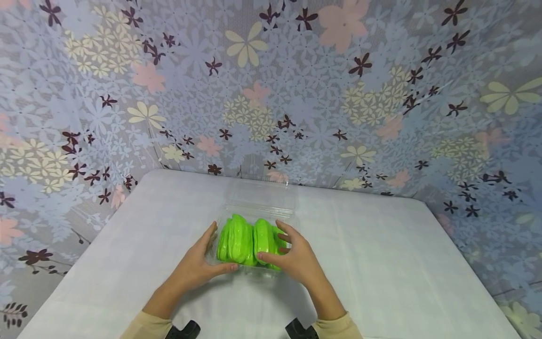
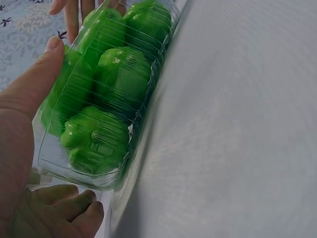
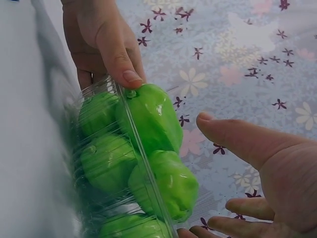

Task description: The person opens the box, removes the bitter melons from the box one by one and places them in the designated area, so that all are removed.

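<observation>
The clear clamshell box [image 1: 250, 245] of green peppers [image 1: 239, 238] sits on the white table [image 1: 381, 263], bracketed by both hands. The left hand [image 1: 199, 263] pinches its left end between thumb and fingers, steadying it; the right hand [image 1: 294, 256] cups the right end, thumb laid along the near edge. Beyond, the transparent lid [image 1: 262, 197] stands open toward the floral backdrop [image 1: 271, 84].

- Desk [image 1: 381, 263]: white cloth cover, rounded far corners.
- Clear plastic box [image 1: 254, 235] of green vegetables rests on it, mid-width, toward the near edge.
</observation>
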Motion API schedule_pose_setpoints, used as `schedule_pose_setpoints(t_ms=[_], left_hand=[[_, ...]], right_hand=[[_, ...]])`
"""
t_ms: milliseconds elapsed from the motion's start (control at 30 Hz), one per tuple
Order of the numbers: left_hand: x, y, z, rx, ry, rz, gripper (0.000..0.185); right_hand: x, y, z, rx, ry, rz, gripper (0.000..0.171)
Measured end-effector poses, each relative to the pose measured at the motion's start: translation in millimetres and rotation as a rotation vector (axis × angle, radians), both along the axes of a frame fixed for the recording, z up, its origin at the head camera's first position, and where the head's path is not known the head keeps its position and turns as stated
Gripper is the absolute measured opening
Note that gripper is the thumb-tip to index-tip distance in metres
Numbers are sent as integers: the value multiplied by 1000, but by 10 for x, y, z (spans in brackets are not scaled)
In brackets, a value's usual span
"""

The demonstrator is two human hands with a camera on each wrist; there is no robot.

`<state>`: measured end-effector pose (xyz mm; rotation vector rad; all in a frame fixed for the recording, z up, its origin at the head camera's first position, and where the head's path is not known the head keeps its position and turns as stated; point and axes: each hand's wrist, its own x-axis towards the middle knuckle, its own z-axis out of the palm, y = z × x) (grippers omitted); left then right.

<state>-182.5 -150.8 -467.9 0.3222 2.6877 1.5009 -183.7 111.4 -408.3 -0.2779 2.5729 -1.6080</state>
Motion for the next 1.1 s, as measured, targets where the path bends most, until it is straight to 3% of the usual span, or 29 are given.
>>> schedule_pose_setpoints(t_ms=[333,1100], left_hand=[[5,-19,-9,-12,12,8,123],[-6,-12,-13,-9,10,8,121]], right_hand=[[4,-32,-19,-10,-5,-22,93],[-15,-142,-113,-2,84,-23,92]])
